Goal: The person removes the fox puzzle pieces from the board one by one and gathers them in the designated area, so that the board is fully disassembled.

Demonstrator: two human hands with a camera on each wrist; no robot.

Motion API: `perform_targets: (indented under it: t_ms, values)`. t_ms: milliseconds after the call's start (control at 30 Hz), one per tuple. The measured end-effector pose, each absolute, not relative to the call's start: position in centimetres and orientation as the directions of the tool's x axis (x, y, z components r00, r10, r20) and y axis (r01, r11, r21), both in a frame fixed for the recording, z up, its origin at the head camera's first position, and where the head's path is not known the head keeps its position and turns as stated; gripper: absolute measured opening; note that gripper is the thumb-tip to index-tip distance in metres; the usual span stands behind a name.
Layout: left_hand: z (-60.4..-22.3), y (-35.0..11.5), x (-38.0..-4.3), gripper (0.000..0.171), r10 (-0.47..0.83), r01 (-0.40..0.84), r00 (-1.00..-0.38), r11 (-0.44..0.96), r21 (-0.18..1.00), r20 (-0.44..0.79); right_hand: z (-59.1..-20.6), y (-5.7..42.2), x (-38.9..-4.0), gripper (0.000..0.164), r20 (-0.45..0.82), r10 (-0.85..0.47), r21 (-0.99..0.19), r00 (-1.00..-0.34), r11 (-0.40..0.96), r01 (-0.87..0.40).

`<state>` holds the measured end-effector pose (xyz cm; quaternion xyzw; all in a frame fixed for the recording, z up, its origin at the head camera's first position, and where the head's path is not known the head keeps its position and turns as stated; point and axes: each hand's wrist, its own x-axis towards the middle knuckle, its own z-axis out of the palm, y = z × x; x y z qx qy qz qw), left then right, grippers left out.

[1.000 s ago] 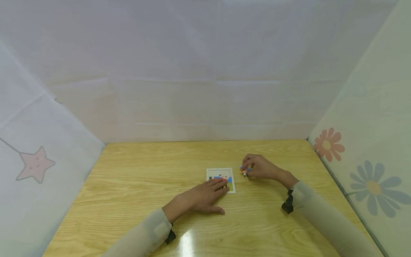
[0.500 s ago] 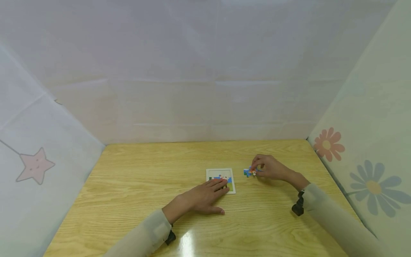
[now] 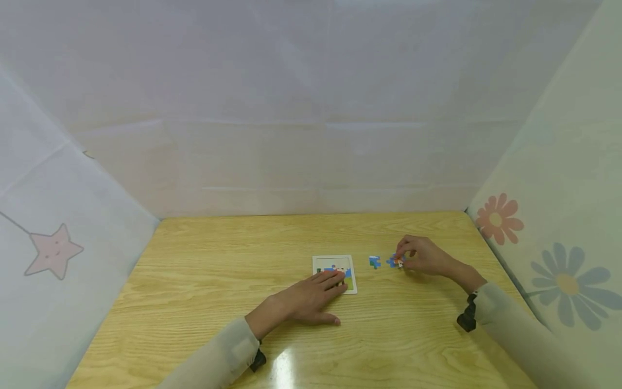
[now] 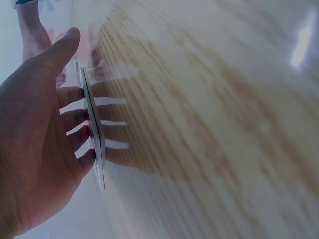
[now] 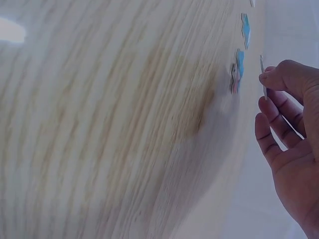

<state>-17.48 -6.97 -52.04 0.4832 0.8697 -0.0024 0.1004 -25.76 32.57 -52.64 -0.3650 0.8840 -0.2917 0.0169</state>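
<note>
My left hand [image 3: 311,297] lies with straight fingers across the lower part of a white-framed jigsaw puzzle [image 3: 332,256]. Its fingertips touch the thin board [image 4: 93,122] in the left wrist view. Part of a colourful picture shows inside the frame; the rest is under the fingers. My right hand [image 3: 430,256] pinches a thin puzzle piece [image 5: 263,77] between thumb and finger, seen edge-on and raised off the table. Below it are more puzzle pieces [image 5: 237,72], lying close together or overlapping. One blue and green puzzle piece [image 3: 374,262] lies apart, between the frame and that hand.
The wooden table [image 3: 233,248] is bounded by a pale cloth wall [image 3: 311,162] at the back. Side cloths carry a pink star [image 3: 54,251] on the left and a blue flower [image 3: 566,283] on the right. Light glares off the table's front.
My right hand has moved rightward, away from the frame. The blue and green piece now shows separately, with a gap to the pieces by the fingers. My left hand has stayed still.
</note>
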Motion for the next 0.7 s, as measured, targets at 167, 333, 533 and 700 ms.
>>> perform_targets:
  t_ms: [167, 333, 533, 700]
  values:
    - [-52.0, -7.0, -17.4, 0.087, 0.843, 0.844, -0.510, 0.529, 0.092, -0.171, -52.8, 33.7, -25.6, 0.026, 0.205, -0.656, -0.499, -0.726, 0.569, -0.654]
    - [-52.1, -7.1, -17.4, 0.088, 0.838, 0.834, -0.516, 0.539, 0.120, -0.177, -52.7, 34.5, -25.4, 0.026, 0.211, -0.663, -0.504, -0.718, 0.556, -0.661]
    - [-52.1, -7.2, -17.3, 0.087, 0.839, 0.829, -0.513, 0.539, 0.152, -0.180, -52.8, 35.5, -24.9, 0.025, 0.160, -0.635, -0.511, -0.755, 0.602, -0.614]
    - [-52.0, -7.2, -17.5, 0.087, 0.843, 0.835, -0.509, 0.532, 0.137, -0.171, -53.2, 36.1, -25.1, 0.027, 0.145, -0.621, -0.514, -0.770, 0.618, -0.595]
